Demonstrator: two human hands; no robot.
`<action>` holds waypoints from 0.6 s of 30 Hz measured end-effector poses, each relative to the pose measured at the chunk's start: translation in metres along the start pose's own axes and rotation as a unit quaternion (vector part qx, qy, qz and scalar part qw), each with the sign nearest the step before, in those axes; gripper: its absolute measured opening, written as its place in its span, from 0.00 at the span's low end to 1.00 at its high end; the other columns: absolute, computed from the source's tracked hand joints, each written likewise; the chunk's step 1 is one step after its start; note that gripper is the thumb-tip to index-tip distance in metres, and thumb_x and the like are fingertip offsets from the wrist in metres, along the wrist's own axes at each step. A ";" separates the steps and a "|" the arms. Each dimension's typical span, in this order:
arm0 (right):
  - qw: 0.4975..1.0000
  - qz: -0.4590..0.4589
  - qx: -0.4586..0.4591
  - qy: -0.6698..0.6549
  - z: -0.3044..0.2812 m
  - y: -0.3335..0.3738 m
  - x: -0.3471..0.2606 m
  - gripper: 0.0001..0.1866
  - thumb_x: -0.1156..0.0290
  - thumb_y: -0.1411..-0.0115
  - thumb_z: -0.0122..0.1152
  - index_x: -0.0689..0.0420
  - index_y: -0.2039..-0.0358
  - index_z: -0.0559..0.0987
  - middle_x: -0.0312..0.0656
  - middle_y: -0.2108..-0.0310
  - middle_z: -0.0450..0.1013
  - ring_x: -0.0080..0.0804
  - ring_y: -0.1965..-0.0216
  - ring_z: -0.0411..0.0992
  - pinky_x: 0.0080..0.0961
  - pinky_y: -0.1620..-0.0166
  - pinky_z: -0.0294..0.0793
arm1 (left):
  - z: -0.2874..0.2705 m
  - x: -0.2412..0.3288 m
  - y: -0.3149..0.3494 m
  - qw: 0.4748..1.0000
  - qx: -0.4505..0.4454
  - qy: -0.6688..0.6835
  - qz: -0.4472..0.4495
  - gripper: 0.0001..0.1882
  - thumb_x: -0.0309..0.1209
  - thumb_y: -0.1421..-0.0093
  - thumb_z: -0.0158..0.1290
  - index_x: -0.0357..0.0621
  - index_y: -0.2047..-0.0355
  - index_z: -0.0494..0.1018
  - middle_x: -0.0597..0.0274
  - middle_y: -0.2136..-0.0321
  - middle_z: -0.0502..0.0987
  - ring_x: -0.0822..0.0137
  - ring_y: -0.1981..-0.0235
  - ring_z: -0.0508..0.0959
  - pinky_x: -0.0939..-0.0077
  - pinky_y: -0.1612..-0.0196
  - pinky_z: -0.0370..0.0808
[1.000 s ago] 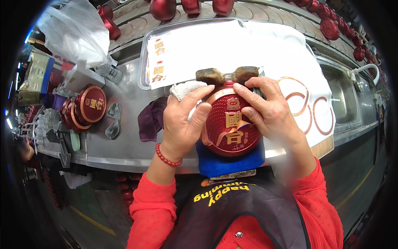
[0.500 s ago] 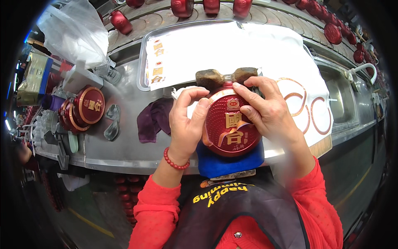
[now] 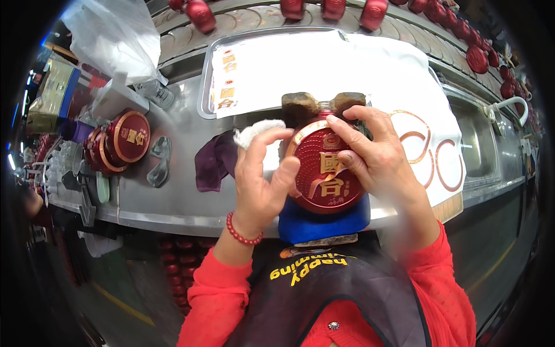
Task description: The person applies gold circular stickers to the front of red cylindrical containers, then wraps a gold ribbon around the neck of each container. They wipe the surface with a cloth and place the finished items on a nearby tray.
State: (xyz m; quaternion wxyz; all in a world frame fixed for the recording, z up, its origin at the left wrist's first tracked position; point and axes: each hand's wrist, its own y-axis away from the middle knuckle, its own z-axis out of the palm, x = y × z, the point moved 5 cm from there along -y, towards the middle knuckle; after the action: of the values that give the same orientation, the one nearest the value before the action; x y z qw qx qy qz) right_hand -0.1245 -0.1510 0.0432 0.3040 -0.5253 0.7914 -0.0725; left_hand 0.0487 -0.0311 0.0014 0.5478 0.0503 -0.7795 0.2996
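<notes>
A round, flat red bottle (image 3: 326, 194) with raised gold characters lies face up on a blue padded support (image 3: 324, 224). Its neck rests between two worn brown blocks (image 3: 299, 105). A gold-edged band (image 3: 309, 132) follows the upper left rim. My right hand (image 3: 384, 151) grips the bottle's right side, index fingertip by the neck and thumb on the face; its other fingers are partly hidden. My left hand (image 3: 260, 182) is at the left rim, thumb and index finger apart; whether they touch the bottle I cannot tell. Just beyond it are a white cloth (image 3: 258, 128) and a purple cloth (image 3: 211, 165).
A metal tray (image 3: 206, 95) bears white sheeting with gold label pieces. Several gold-red rings (image 3: 447, 164) lie at right, beside a sink (image 3: 477, 130). Finished-looking red bottles (image 3: 130, 137) and a grey-green slipper-shaped object (image 3: 159, 162) are at left. More red bottles (image 3: 333, 7) stand on the slatted conveyor (image 3: 254, 26).
My left hand has drawn slightly back from the rim, its thumb and index wider apart. More of the white cloth shows. The bottles on the conveyor have shifted right in view.
</notes>
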 end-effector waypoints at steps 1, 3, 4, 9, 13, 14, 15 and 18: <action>1.000 -0.012 -0.003 0.009 0.000 -0.002 -0.003 0.23 0.68 0.40 0.68 0.54 0.43 0.81 0.50 0.45 0.71 0.53 0.43 0.70 0.45 0.40 0.71 | 0.000 -0.001 0.009 1.000 0.017 0.000 -0.004 0.28 0.49 0.34 0.60 0.35 0.49 0.72 0.48 0.54 0.76 0.55 0.49 0.75 0.61 0.42 0.69; 0.999 -0.040 -0.007 0.030 0.000 -0.007 -0.009 0.22 0.67 0.41 0.69 0.52 0.44 0.82 0.48 0.45 0.71 0.51 0.43 0.69 0.44 0.42 0.70 | 0.003 -0.004 0.029 1.000 0.016 -0.007 -0.022 0.34 0.52 0.38 0.64 0.34 0.48 0.66 0.50 0.53 0.70 0.56 0.49 0.73 0.63 0.42 0.68; 0.997 -0.057 -0.009 0.041 0.002 -0.011 -0.011 0.22 0.67 0.41 0.69 0.51 0.45 0.81 0.46 0.45 0.71 0.49 0.43 0.69 0.44 0.44 0.69 | 0.004 -0.004 0.039 0.999 0.007 -0.035 -0.025 0.35 0.50 0.39 0.66 0.35 0.49 0.64 0.50 0.54 0.70 0.57 0.51 0.72 0.63 0.43 0.68; 0.994 -0.088 -0.021 0.056 0.008 -0.023 -0.019 0.19 0.67 0.42 0.70 0.50 0.49 0.82 0.45 0.45 0.71 0.49 0.42 0.68 0.44 0.45 0.69 | 0.012 -0.024 0.060 0.974 0.026 0.174 -0.141 0.28 0.42 0.36 0.66 0.37 0.49 0.63 0.54 0.53 0.69 0.63 0.50 0.69 0.65 0.42 0.67; 0.995 -0.073 -0.040 0.059 0.008 -0.025 -0.020 0.20 0.65 0.41 0.68 0.52 0.47 0.83 0.47 0.46 0.71 0.52 0.41 0.68 0.46 0.40 0.70 | 0.011 -0.023 0.064 0.982 0.018 0.117 -0.149 0.25 0.40 0.36 0.65 0.39 0.51 0.65 0.56 0.55 0.70 0.64 0.50 0.69 0.66 0.42 0.67; 0.995 -0.071 -0.044 0.057 0.008 -0.025 -0.020 0.20 0.65 0.40 0.68 0.52 0.47 0.83 0.48 0.46 0.71 0.52 0.42 0.68 0.45 0.40 0.71 | 0.009 -0.018 0.065 0.991 0.017 0.073 -0.115 0.25 0.40 0.36 0.65 0.39 0.51 0.65 0.56 0.55 0.70 0.63 0.50 0.69 0.65 0.41 0.67; 0.995 -0.067 -0.048 0.055 0.009 -0.025 -0.020 0.20 0.66 0.40 0.67 0.53 0.47 0.83 0.48 0.46 0.71 0.52 0.42 0.68 0.45 0.40 0.71 | 0.009 -0.014 0.066 0.994 0.003 0.028 -0.103 0.24 0.40 0.36 0.65 0.39 0.52 0.65 0.55 0.55 0.70 0.61 0.50 0.69 0.65 0.41 0.66; 0.995 -0.071 -0.048 0.051 0.010 -0.024 -0.020 0.19 0.67 0.37 0.65 0.54 0.45 0.82 0.49 0.47 0.72 0.51 0.43 0.69 0.44 0.41 0.71 | 0.005 -0.004 0.068 0.997 0.025 -0.060 -0.028 0.16 0.36 0.37 0.65 0.40 0.60 0.71 0.45 0.47 0.71 0.52 0.43 0.69 0.60 0.38 0.64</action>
State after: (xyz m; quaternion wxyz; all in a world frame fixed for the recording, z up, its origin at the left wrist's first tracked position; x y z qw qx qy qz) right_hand -0.0947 -0.1423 0.0538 0.2319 -0.5895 0.7694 -0.0824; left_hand 0.0187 0.0205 -0.0314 0.5063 0.1036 -0.8017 0.3003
